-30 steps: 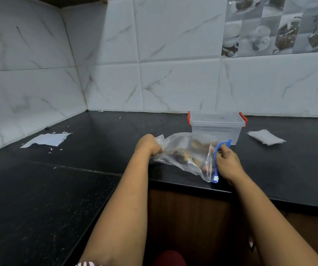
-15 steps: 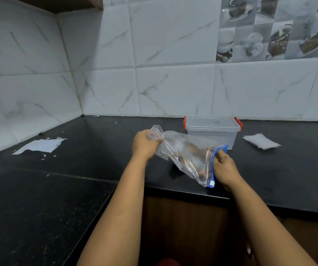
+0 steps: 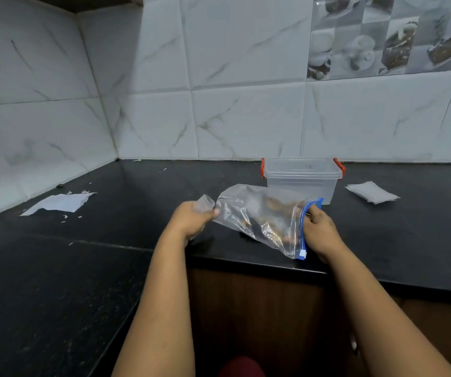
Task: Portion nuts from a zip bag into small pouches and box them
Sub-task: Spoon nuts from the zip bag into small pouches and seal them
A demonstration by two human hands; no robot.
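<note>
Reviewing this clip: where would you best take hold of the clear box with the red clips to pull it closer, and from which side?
I would grip the clear box by its two short ends, just under the rim below the red clips, coming from above. Its lid is on, the walls look smooth, and the zip bag crowds its front.

Dim, cool indoor light, seemingly from above; source out of view. Wall tiles (image 3: 246, 121) evenly lit, soft sheen, no hard glare. Black worktop (image 3: 83, 268) very dark, near left almost detail-free. Faint shadow under zip bag (image 3: 262, 213). Wide-angle bending at edges; tile lines curve. Overall soft, slight motion blur on hands.
</note>
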